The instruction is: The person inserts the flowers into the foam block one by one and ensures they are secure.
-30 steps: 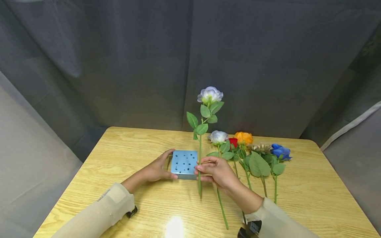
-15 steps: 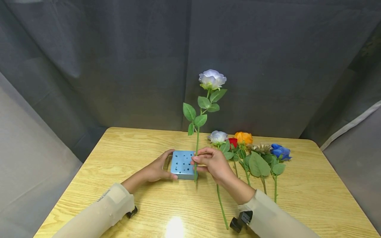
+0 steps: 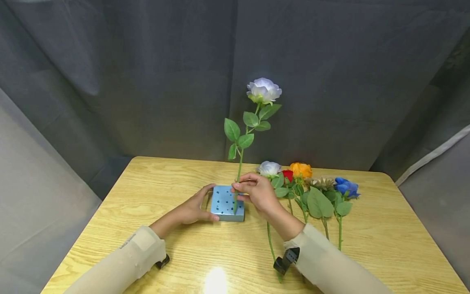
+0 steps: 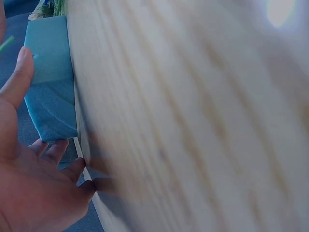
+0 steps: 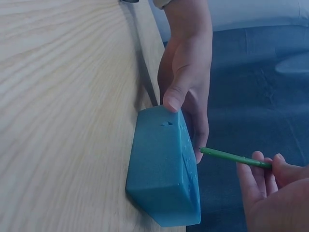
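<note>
A blue foam block [image 3: 222, 197] with several holes in its top sits on the table. My left hand [image 3: 191, 209] holds it at its left side, thumb at the near corner and index finger at the far one. The thumb [image 4: 20, 75] also shows against the block [image 4: 50, 77] in the left wrist view. My right hand [image 3: 260, 194] pinches the green stem of an artificial pale lilac-white rose [image 3: 264, 90], which stands nearly upright, flower up. In the right wrist view the stem [image 5: 231, 157] has its cut end close over the block's holed top.
To the right lie another pale rose [image 3: 269, 168], a red flower [image 3: 288, 175], an orange one [image 3: 301, 170], a brownish one [image 3: 322, 183] and a blue rose [image 3: 346, 187], stems toward me. A dark curtain [image 3: 176, 90] hangs behind the table [image 3: 165, 175].
My right hand has moved left and up with the rose, from beside the block to over its top. The left hand and block have stayed in place.
</note>
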The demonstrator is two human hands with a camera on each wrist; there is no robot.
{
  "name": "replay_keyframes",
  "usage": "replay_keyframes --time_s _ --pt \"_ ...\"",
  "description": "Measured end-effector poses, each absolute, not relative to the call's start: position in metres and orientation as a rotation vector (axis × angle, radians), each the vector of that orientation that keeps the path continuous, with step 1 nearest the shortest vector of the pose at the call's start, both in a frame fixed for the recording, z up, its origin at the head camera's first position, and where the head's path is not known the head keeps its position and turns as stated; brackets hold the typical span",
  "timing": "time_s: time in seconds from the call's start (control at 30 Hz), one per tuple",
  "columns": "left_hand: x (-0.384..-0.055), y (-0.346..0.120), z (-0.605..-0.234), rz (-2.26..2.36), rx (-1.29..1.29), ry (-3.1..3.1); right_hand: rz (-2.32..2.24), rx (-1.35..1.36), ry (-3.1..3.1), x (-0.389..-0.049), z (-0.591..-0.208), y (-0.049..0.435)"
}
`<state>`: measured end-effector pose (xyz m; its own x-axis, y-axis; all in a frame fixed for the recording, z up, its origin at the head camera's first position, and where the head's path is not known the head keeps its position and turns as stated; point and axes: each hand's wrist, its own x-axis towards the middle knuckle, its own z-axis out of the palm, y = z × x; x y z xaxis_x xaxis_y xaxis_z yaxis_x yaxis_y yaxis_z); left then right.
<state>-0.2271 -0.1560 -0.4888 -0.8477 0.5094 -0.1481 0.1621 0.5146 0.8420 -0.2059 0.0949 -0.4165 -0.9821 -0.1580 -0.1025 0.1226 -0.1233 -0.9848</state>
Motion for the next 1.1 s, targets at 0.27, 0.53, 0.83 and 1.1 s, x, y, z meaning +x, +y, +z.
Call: replay_keyframes --time_s 0.27,0.53,0.83,1.1 --pt "-0.228 -0.155 -0.496 1.289 0.581 2.374 -2.268 -0.039 1.987 -0.220 -0.420 0.084" --pt "-0.229 -0.156 -0.497 1.289 0.589 2.374 -2.318 -0.036 1.955 -0.230 -0.422 0.073" --pt "-0.228 -0.155 -0.496 1.308 0.583 2.367 -2.354 0.003 1.969 -0.237 -0.425 0.063" --pt "-0.228 -0.155 -0.494 1.293 0.582 2.371 -2.390 0.028 1.999 -0.243 -0.426 0.054"
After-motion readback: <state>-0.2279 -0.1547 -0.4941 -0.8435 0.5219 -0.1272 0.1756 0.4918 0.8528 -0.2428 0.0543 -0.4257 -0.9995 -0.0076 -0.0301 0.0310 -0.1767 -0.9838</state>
